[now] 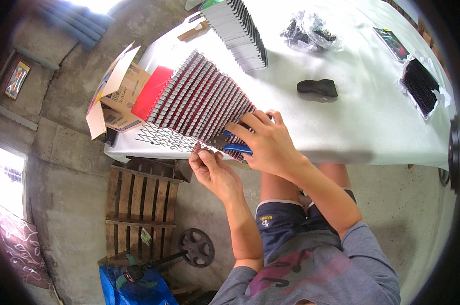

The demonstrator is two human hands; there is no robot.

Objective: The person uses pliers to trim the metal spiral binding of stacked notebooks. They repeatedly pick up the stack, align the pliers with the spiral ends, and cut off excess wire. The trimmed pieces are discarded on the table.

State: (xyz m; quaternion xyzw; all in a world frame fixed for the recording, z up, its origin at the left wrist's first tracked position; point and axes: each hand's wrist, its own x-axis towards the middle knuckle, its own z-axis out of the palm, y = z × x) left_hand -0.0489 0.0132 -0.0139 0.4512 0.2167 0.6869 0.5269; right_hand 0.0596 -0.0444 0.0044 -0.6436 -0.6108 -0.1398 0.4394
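Blue-handled pliers [233, 145] at fanned spiral-bound stack [202, 101]

On the desk [372, 127], the fanned notebooks [199, 99] lie at the near left edge, a box [120, 94] left of them, another stack [240, 33] behind. Right of them sit a block [317, 87] and bagged combs [420, 86].

Blue-handled pliers [236, 148] showing at table's [342, 127] six o'clock, white cloth lying under. Red-and-silver striped comb bindings [202, 99] fanning toward ten o'clock.
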